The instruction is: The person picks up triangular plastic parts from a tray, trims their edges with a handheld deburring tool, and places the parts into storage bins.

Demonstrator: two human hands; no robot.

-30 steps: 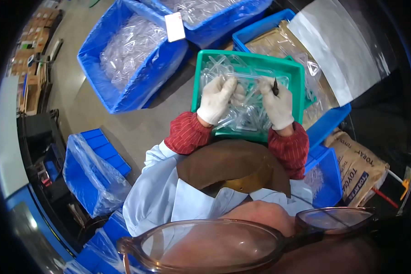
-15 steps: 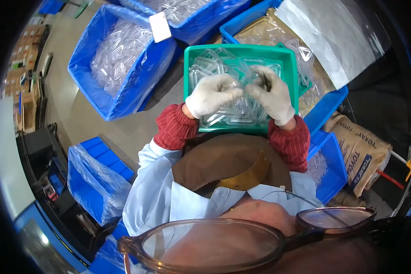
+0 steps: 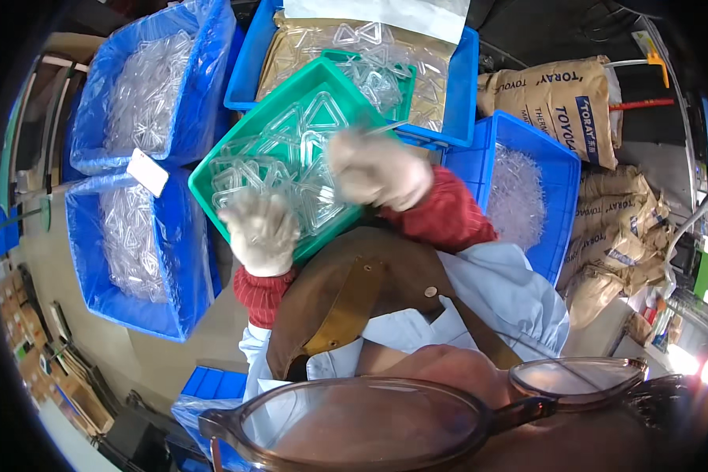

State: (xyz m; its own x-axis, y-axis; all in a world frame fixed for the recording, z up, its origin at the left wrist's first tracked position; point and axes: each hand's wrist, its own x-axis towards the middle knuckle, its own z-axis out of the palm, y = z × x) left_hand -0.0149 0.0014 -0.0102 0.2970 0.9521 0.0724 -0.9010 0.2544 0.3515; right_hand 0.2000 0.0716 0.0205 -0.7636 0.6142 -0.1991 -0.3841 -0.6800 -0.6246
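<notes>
Both my hands wear white gloves. My left hand point(image 3: 261, 232) lies over the near left corner of a green tray point(image 3: 208, 177), its fingers spread on clear plastic triangles point(image 3: 248, 175). My right hand point(image 3: 377, 169) hovers at the tray's right side, smeared by motion. A thin clear sliver point(image 3: 392, 127) shows beside its fingertips; whether the hand grips it is unclear. More clear triangular frames point(image 3: 322, 112) lie loose in the tray, some overlapping.
Beyond the tray, a blue crate point(image 3: 466, 86) holds a smaller green tray point(image 3: 408, 93) and more triangles. Two lined blue bins point(image 3: 182, 75) of clear pieces stand left, with a white card point(image 3: 147, 172) between them. Another blue bin point(image 3: 554, 169) and brown paper sacks point(image 3: 551, 102) are at right.
The view has swung right, so the tray appears tilted. My hands, close together over the tray before, are now apart: left at the near left corner, right at the right side.
</notes>
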